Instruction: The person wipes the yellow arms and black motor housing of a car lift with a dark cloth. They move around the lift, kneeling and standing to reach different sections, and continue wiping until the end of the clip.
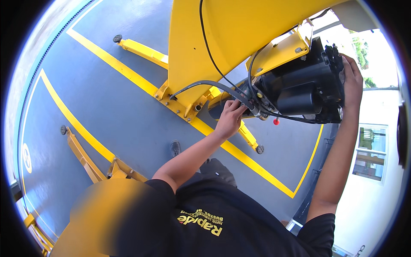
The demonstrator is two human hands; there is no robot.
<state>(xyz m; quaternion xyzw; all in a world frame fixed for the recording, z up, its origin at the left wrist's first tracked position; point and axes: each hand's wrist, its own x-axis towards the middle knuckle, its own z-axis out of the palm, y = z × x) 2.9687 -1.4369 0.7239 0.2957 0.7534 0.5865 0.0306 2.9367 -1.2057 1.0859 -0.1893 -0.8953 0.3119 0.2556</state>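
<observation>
A black electric motor unit [291, 83] hangs from a yellow bracket [278, 53] on a tall yellow lift column [190, 47]. My right hand [352, 81] is wrapped over the far right end of this unit, its fingertips partly hidden behind the edge. At the unit's left end, my left hand [231, 118] is closed among the hoses and metal fittings [255, 111]. What its fingers grip is hidden. A thick black hose [205, 82] arches from the column's foot to those fittings, beside thinner black lines. Below them sticks out a small red knob [276, 122].
Yellow lift arms with round black pads reach over the grey floor [128, 111], one arm [143, 51] behind the column and another [83, 154] at left. Yellow stripes cross the floor. The column's bolted base plate [177, 110] lies low. A white wall with a window [370, 152] stands right.
</observation>
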